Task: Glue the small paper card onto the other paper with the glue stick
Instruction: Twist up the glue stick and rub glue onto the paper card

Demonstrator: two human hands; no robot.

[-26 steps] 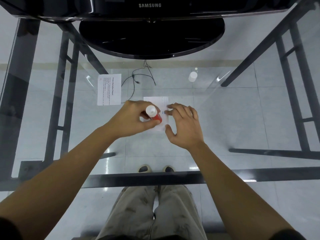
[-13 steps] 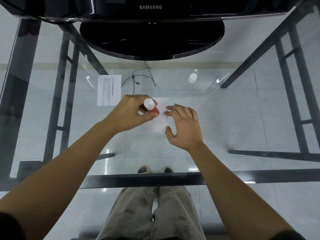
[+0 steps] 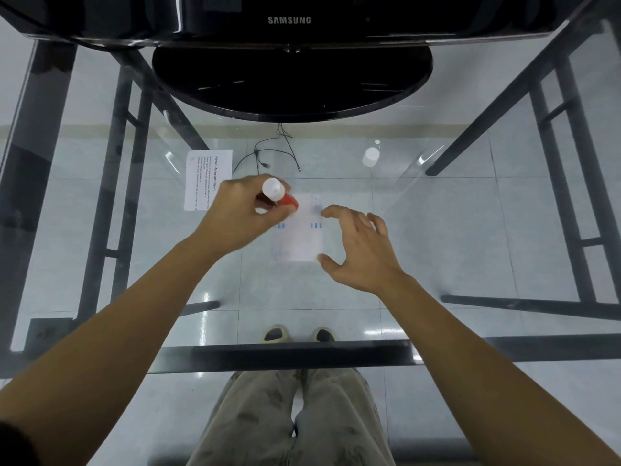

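Seen from above through a glass worktop (image 3: 437, 230), two bare forearms reach toward the centre of the frame. Over the last second the left hand (image 3: 242, 216) has carried the glue stick (image 3: 280, 196) up and to the left, from the middle of the small paper card (image 3: 299, 237) to its upper left corner. The right hand (image 3: 361, 250), which was pressing flat on the card, has lifted and spread, so more of the card now shows. This suggests the gluing stroke is finishing and the card will soon need turning over onto the other paper. The left grip is clenched around the red body of the glue stick, its white end pointing up toward the camera; whether the glue end touches the card cannot be told, as the area is blurred. The right grip is released, fingers curved and apart, index fingertip near the card's right edge and thumb near its lower right corner, holding nothing. The other paper, a printed sheet (image 3: 205, 179), lies in the upper left of the worktop, partly behind the left hand. A white cap (image 3: 370, 157) stands well apart at upper right.
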